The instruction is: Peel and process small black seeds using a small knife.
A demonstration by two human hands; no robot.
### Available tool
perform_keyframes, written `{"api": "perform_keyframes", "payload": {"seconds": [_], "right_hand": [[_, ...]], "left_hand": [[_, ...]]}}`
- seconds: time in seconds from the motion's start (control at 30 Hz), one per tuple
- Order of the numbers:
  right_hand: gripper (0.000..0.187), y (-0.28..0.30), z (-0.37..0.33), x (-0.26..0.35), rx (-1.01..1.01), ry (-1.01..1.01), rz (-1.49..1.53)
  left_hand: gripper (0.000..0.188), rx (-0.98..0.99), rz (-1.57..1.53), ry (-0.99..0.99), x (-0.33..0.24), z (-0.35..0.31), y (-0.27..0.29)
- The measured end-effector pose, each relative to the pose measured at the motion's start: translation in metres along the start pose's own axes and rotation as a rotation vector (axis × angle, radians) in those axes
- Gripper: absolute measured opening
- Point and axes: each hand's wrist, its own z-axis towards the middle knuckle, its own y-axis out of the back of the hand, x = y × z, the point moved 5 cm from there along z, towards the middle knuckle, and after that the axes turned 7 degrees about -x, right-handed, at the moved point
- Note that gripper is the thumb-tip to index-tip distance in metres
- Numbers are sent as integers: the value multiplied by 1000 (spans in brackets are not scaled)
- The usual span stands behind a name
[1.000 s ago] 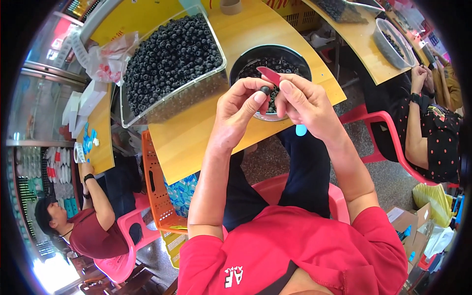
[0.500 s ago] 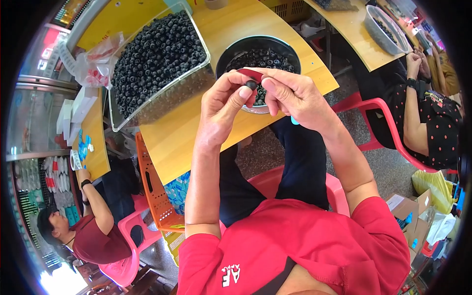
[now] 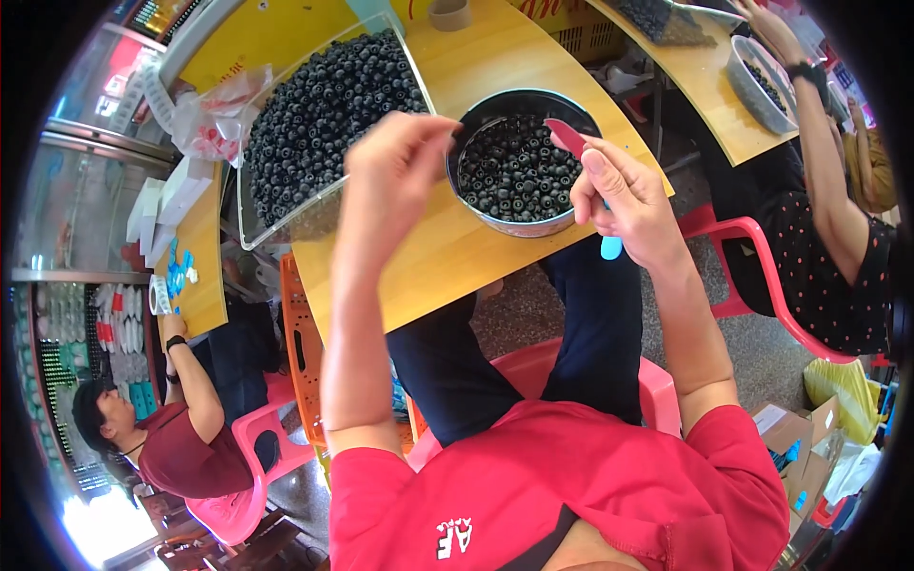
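Observation:
My right hand [image 3: 630, 202] grips a small knife with a red blade [image 3: 566, 138] and a light blue handle end [image 3: 611, 247]. The blade tip points up and left over a round dark metal bowl [image 3: 522, 228], which holds dark round berries [image 3: 514, 171] that look like blueberries. My left hand [image 3: 395, 176] is raised between the bowl and a large clear tub [image 3: 286, 226], smeared by motion. Its thumb and fingers come together near the bowl's left rim; whether a berry is between them is hidden. The tub is heaped with the same berries [image 3: 328, 119].
A roll of tape [image 3: 449, 13] stands at the table's far side. An orange crate [image 3: 303, 352] is below the table's left edge. A co-worker [image 3: 181, 428] sits at left, another [image 3: 809, 219] at right by a second table with a clear tub [image 3: 760, 86].
My hands have parted. The left moved left and up from the knife, where it had pinched a dark berry; the right moved right and down, still holding the knife. The bowl shows more fully.

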Motion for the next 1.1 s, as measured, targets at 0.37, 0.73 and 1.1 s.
{"api": "perform_keyframes", "payload": {"seconds": [0.37,0.73,1.1], "right_hand": [[39,-10,-3,3,56,-39,-73],[35,-19,-2,7,41,77,18],[28,-45,-2,12,-86,189,89]], "left_hand": [[21,495,630,-90,92,68,20],[21,-55,-844,416,20,16,20],[17,-121,-1096,495,-15,-49,-57]]}}
